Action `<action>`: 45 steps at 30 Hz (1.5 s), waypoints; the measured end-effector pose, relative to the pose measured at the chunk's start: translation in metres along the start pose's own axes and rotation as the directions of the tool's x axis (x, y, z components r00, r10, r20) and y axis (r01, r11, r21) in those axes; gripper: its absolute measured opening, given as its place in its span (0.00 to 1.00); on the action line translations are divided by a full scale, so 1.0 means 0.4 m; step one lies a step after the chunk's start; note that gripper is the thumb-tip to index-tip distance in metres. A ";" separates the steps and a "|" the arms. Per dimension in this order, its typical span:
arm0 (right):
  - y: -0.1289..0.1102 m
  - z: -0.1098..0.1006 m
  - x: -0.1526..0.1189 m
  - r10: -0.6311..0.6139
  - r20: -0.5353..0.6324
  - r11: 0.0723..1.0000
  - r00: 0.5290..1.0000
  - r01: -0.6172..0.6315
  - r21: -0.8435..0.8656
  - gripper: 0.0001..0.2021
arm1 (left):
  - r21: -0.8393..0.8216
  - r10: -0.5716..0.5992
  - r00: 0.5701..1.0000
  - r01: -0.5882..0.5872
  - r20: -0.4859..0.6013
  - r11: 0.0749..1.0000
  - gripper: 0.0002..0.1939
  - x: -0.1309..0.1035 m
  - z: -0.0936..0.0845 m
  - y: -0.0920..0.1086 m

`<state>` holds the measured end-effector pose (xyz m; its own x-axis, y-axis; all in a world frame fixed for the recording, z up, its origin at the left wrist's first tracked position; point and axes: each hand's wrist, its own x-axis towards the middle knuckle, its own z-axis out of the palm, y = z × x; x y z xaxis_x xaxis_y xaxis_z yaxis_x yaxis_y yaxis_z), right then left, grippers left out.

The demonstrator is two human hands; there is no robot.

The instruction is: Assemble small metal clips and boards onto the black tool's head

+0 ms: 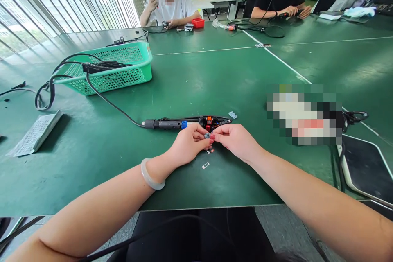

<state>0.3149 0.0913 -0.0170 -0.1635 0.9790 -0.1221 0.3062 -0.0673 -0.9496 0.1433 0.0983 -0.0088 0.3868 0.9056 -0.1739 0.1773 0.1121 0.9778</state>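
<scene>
My left hand (190, 143), with a pale bangle (150, 177) at the wrist, pinches a small grey-blue piece (207, 135) between thumb and fingers. From the other side my right hand (235, 139) brings its closed fingertips against the same piece; whether it grips the piece itself is hidden. Just beyond the hands lies a black, pen-like corded tool (166, 124) with a blue band. Beside it is a dark bundle with orange parts (209, 120). A small patterned grey piece (233, 114) rests past my right hand, and a small white frame-shaped piece (205, 165) lies nearer me.
A green basket (119, 80) with black cables stands at the left back. Near it lies a wrapped, printed packet (37, 133). At the right are a blurred object (303, 114) and a phone (368, 166). Two people (175, 6) work across the green table (196, 84).
</scene>
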 end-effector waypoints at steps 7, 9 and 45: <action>-0.004 -0.001 0.000 0.038 -0.024 0.999 0.999 -0.038 -0.010 0.14 | -0.026 -0.027 0.999 0.028 0.016 0.999 0.11 0.000 0.003 0.005; -0.005 -0.003 0.000 0.043 -0.029 0.999 0.999 -0.043 -0.020 0.14 | -0.021 -0.024 1.000 0.024 0.019 0.999 0.10 -0.001 0.003 0.003; -0.005 -0.010 0.000 0.032 -0.028 0.995 0.999 -0.035 -0.090 0.11 | -0.049 -0.022 0.999 0.024 0.038 0.999 0.13 0.000 -0.011 -0.013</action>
<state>0.3181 0.0923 -0.0138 -0.1269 0.9813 -0.1445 0.3947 -0.0837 -0.9150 0.1383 0.0995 -0.0132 0.4165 0.8868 -0.2002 0.1422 0.1539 0.9778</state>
